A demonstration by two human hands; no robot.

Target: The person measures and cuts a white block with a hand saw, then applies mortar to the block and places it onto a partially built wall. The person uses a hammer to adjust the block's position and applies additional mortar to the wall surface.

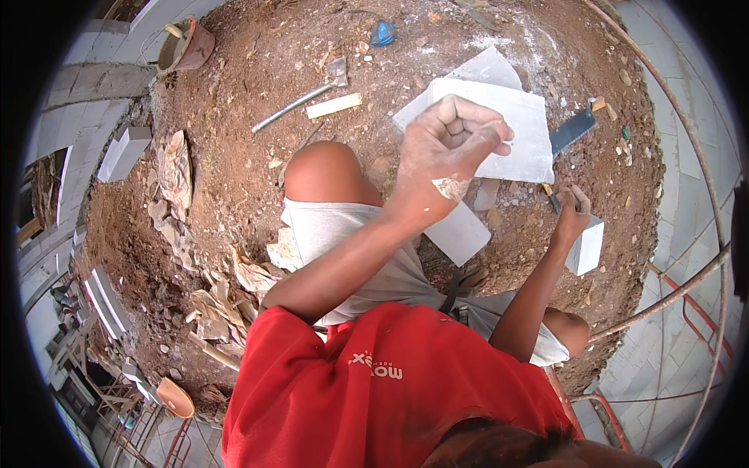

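Two bare hands are at work: the dusty left hand (pixel 456 140) has its fingers curled closed with the thumb against them, over a flat white rectangular slab (pixel 519 136), though whether it pinches something small or touches the surface cannot be told. Fingers bent, the right hand (pixel 576 214) is beside a black-and-yellow tool handle (pixel 552 198) and a small white block (pixel 587 248); its grip cannot be made out. The slab lies across another grey-white slab (pixel 488 66), with a dark toothed saw blade (pixel 574 131) jutting from its right edge and a long white piece (pixel 460 236) below. The step in hand seems to be handling or checking the slab; the next move likely calls for steadying it and keeping fingers off the teeth. Farther out, a pale yellow strip (pixel 334 105) lies on brown soil (pixel 234 78).
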